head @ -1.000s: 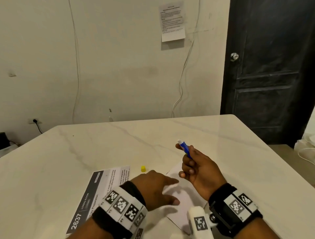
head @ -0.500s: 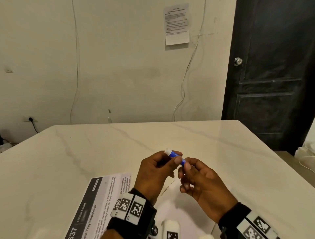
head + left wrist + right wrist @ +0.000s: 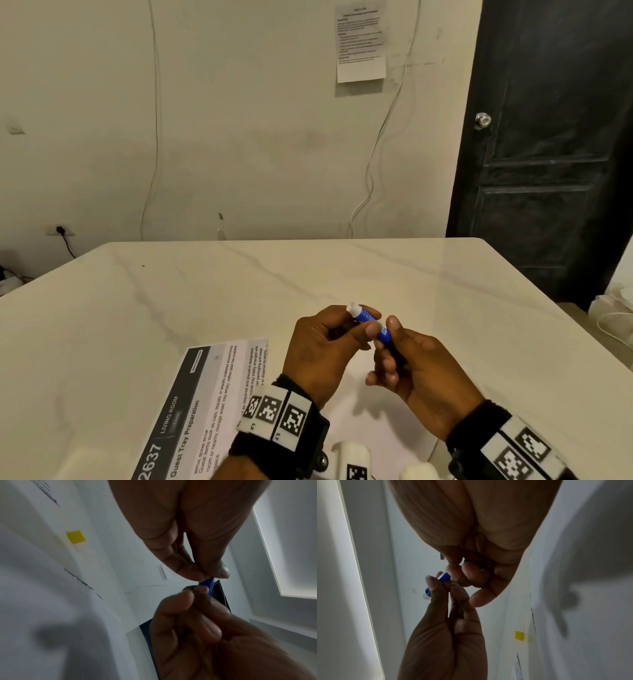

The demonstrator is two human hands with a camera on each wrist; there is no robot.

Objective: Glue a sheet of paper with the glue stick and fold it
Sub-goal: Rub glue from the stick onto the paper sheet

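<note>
Blue glue stick (image 3: 370,323) with white tip at lower centre of frame, pinched by left hand (image 3: 325,346) and right hand (image 3: 418,363) above white paper sheet (image 3: 376,428), yellow cap (image 3: 76,536) on pale marble surface (image 3: 239,291).

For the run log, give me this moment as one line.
stage: readying glue stick | left hand: pinches tube | right hand: grips base | yellow cap: off, on table | plain sheet: unfolded
</note>
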